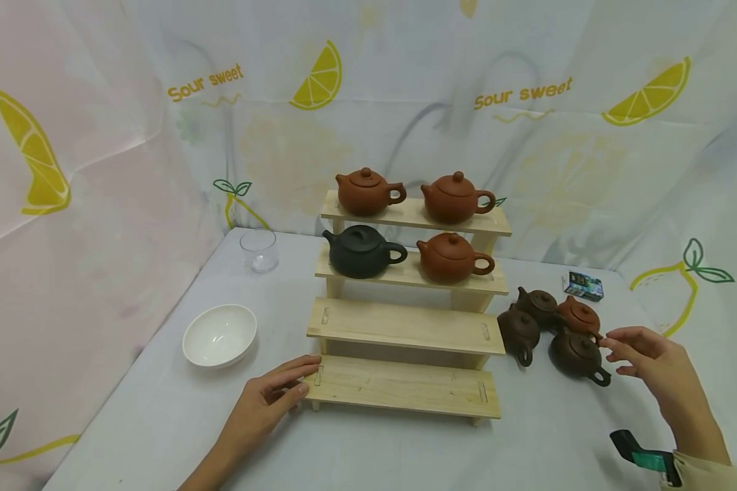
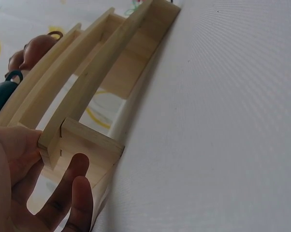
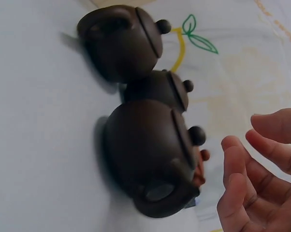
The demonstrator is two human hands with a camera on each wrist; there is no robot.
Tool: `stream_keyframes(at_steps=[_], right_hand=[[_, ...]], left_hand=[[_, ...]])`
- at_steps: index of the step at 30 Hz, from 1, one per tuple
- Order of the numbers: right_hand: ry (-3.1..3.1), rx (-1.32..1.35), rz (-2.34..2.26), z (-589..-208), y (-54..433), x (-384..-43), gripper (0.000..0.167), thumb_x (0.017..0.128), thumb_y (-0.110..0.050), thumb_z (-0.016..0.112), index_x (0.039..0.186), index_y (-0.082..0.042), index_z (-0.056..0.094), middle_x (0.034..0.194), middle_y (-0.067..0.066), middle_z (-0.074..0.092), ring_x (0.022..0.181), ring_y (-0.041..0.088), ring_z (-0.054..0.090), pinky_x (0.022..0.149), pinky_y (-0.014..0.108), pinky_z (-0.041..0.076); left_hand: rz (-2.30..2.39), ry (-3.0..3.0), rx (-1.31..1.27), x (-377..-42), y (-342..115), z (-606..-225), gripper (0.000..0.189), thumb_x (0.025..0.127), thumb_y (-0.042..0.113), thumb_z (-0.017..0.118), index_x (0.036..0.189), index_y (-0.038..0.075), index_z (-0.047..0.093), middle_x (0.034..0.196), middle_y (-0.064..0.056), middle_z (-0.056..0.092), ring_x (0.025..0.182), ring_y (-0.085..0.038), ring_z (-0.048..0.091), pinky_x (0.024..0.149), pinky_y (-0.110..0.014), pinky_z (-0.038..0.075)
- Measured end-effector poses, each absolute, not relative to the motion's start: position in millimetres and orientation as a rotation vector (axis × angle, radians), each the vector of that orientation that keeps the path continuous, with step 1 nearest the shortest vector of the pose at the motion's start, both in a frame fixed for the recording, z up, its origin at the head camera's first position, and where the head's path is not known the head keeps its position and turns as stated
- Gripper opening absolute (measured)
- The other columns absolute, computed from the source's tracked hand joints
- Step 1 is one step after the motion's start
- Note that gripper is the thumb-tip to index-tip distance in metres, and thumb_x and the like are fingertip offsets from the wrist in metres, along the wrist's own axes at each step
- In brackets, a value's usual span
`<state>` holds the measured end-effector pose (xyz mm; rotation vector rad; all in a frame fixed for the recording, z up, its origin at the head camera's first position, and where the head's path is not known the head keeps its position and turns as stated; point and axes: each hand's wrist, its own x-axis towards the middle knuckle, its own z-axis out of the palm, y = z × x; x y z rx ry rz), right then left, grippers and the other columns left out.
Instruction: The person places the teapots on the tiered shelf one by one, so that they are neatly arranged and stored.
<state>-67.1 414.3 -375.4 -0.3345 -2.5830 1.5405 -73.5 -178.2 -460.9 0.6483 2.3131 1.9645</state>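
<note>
My left hand (image 1: 270, 399) pinches the left end of the lowest board of a stepped wooden stand (image 1: 405, 324); in the left wrist view, other fingers (image 2: 80, 198) hang free beside its leg. Fingers half bent, my right hand (image 1: 657, 361) hovers beside a small reddish-brown teapot (image 1: 580, 317), its fingertips close to the handle. No teapot is between the fingers in the right wrist view. Three dark brown teapots cluster around the reddish one: a front one (image 1: 577, 354), a left one (image 1: 518, 334) and a rear one (image 1: 537, 307).
Two reddish teapots (image 1: 367, 194) (image 1: 454, 199) stand on the top step. Below them sit a black teapot (image 1: 361, 254) and another reddish one (image 1: 451, 259). A white bowl (image 1: 220, 335) and a clear glass (image 1: 259, 251) are at left; a small box (image 1: 583, 286) lies behind the clustered teapots.
</note>
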Motion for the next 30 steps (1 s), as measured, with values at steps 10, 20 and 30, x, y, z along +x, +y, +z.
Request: stream_keyframes(at_steps=[10, 20, 30], right_hand=[[-2.619, -0.627, 1.419, -397, 422, -61, 0.04, 0.104, -0.029, 0.068, 0.119, 0.007, 0.061, 0.085, -0.024, 0.064, 0.076, 0.001, 0.06, 0.064, 0.024, 0.056], [-2.603, -0.798, 1.439, -411, 427, -62, 0.045, 0.105, -0.03, 0.066, 0.127, 0.007, 0.058, 0.088, -0.022, 0.062, 0.078, 0.003, 0.058, 0.066, 0.023, 0.055], [-2.686, -0.824, 1.486, -413, 429, -61, 0.036, 0.106, -0.039, 0.061, 0.111, -0.004, 0.065, 0.089, -0.014, 0.064, 0.08, 0.009, 0.057, 0.066, 0.028, 0.054]], left_hand=[[1.985, 2.311, 0.681, -73, -178, -461, 0.032, 0.101, 0.004, 0.068, 0.133, 0.007, 0.071, 0.144, -0.009, 0.061, 0.118, -0.014, 0.061, 0.073, -0.032, 0.057], [1.986, 2.302, 0.708, -74, -178, -459, 0.032, 0.102, 0.004, 0.066, 0.134, 0.005, 0.07, 0.145, -0.01, 0.06, 0.117, -0.013, 0.061, 0.073, -0.032, 0.057], [1.985, 2.297, 0.704, -74, -178, -459, 0.032, 0.102, 0.004, 0.066, 0.134, 0.005, 0.07, 0.145, -0.011, 0.06, 0.105, -0.018, 0.062, 0.07, -0.032, 0.057]])
